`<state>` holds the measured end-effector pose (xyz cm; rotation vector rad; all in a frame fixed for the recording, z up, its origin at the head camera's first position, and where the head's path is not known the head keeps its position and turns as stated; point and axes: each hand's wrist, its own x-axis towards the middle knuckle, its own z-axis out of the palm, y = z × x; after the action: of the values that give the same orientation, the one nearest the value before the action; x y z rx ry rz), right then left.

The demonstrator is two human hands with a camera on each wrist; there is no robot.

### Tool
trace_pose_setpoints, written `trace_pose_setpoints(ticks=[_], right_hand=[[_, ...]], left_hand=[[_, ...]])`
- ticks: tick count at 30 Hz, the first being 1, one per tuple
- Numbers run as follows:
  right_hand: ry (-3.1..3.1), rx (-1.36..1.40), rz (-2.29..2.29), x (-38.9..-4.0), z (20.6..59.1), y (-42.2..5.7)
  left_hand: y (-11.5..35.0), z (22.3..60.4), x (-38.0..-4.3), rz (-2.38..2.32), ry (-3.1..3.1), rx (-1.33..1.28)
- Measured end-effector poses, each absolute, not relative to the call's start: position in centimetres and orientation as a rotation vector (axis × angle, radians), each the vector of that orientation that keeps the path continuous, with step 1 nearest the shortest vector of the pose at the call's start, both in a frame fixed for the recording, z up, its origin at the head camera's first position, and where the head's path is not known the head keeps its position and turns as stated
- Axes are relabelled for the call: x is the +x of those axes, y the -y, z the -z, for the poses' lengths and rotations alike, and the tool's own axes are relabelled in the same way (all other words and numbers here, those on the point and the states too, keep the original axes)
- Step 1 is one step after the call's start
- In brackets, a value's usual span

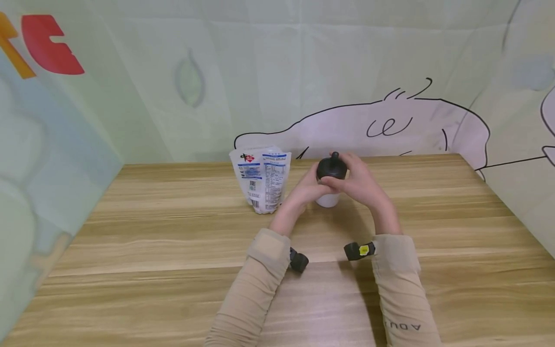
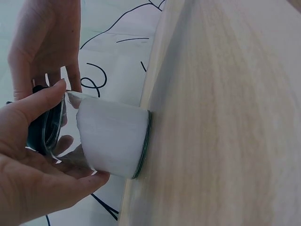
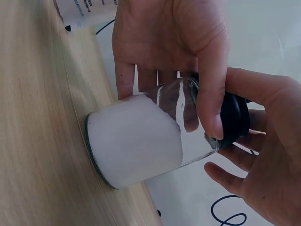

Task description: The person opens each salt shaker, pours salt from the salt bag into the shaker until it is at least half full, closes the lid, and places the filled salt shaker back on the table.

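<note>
A clear glass jar [image 2: 115, 136] holds white grains that look like salt or sugar, filling much of it. It appears to stand upright on the table, topped by a black lid [image 1: 331, 167] with a knob. My left hand [image 1: 307, 185] grips the glass body from the left, its thumb near the lid in the right wrist view. From the right, my right hand [image 1: 361, 180] holds the lid, its fingers curled around the far side. To the left of my hands stands a white printed bag [image 1: 262, 180], its contents hidden.
The wooden table [image 1: 143, 231] ends at a pale cloth backdrop [image 1: 243, 72] with cartoon drawings. Black wrist cameras [image 1: 359, 250] jut from both sleeves between the forearms.
</note>
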<state>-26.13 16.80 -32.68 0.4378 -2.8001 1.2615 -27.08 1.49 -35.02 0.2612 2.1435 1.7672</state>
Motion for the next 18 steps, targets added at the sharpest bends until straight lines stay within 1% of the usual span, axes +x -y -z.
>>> trace_pose_setpoints(ticks=[18], right_hand=[[2.826, 0.405, -1.176, -26.21, 32.82, -16.55]], left_hand=[[-1.56, 34.92, -27.13, -1.752, -2.153, 0.226]])
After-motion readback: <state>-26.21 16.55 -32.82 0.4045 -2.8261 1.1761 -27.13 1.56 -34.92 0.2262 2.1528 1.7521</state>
